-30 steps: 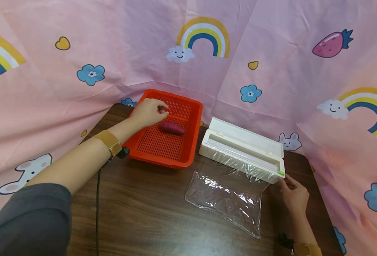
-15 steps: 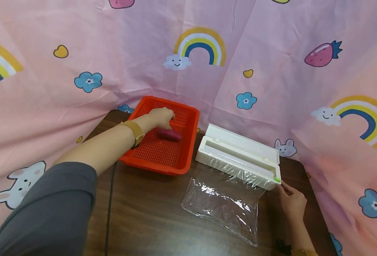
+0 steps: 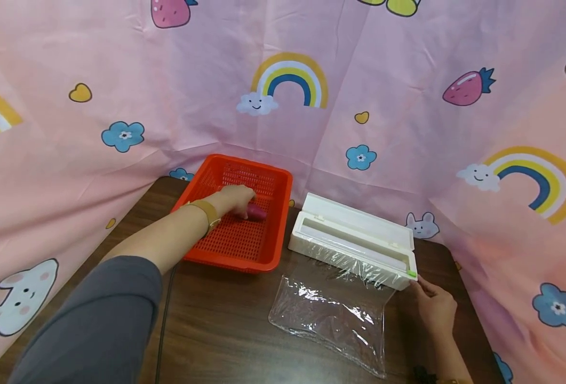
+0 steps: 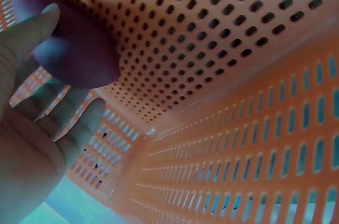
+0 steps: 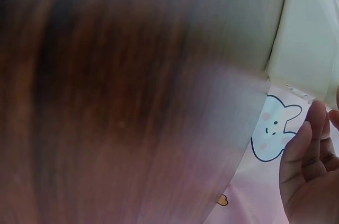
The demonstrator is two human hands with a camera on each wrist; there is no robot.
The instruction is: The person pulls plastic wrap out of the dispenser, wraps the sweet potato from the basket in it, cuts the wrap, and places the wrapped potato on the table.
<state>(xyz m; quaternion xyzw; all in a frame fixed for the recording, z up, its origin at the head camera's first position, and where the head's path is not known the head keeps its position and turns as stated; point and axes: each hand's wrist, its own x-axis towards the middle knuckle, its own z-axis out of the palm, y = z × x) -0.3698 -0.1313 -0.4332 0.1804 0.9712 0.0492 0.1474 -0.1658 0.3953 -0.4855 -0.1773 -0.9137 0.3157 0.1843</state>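
At 11 o'clock on the surface (image 3: 215, 325), the red basket (image 3: 274, 229) contains the purple sweet potato (image 3: 256, 212), its visible end pointing to 4 o'clock. The left hand (image 3: 236, 198) is over it, thumb across it, other fingers spread partly open; I cannot tell whether they grip. At 1 o'clock, the open white box (image 3: 298, 242) contains a roll (image 3: 353, 247), its clear film (image 3: 331, 325) trailing toward 6 o'clock. The right hand's (image 3: 437, 309) slightly bent fingers meet its 4 o'clock corner; any pinch is unclear.
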